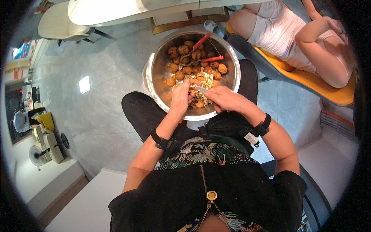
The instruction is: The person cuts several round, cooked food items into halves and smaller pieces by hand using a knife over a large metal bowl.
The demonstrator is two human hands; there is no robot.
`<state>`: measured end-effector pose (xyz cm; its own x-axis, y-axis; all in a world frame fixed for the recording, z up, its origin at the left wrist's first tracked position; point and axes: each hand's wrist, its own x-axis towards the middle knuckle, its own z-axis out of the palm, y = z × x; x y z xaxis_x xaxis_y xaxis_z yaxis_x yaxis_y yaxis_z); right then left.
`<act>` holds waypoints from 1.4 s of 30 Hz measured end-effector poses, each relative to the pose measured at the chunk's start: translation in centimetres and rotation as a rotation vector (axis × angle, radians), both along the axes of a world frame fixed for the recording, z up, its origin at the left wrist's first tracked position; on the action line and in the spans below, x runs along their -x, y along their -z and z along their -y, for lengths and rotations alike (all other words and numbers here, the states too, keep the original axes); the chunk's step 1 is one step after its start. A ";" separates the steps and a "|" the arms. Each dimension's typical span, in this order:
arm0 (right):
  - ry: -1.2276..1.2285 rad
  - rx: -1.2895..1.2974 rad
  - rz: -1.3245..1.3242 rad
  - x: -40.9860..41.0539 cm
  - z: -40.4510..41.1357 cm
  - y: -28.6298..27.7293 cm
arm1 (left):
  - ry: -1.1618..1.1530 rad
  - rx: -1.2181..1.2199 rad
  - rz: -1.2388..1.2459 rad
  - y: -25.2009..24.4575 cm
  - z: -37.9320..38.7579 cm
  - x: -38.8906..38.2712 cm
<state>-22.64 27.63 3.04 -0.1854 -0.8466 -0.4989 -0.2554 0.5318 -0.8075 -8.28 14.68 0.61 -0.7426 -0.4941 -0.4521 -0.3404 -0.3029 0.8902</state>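
A large round stainless steel pot (159, 95) sits between my knees, holding several whole walnuts (183, 49) and a heap of cracked shells and kernel pieces (205, 79). Over its near half, my left hand (182, 94) pinches a piece of walnut (192, 90). My right hand (221, 97) grips a small knife (201, 89), its blade pointing left at that piece. A plier-type nutcracker with red handles (212, 59) lies spread on the whole walnuts in the pot's far part, beyond both hands.
A white table (171, 8) edges the far side. At the right, another person sits on an orange and dark chair (324, 91), near the pot. A cream chair (62, 24) stands far left; a fan (37, 155) is at the left.
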 end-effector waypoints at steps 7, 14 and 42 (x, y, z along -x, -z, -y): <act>-0.027 -0.034 0.045 -0.3 1.0 0.8 | -0.014 0.033 0.013 1.2 0.6 -0.2; -0.038 0.026 0.139 -0.7 0.9 0.4 | -0.037 -0.102 0.053 0.6 1.3 0.1; 0.174 0.103 0.042 -1.0 -1.6 1.4 | -0.341 -0.450 -0.110 0.2 4.9 -1.9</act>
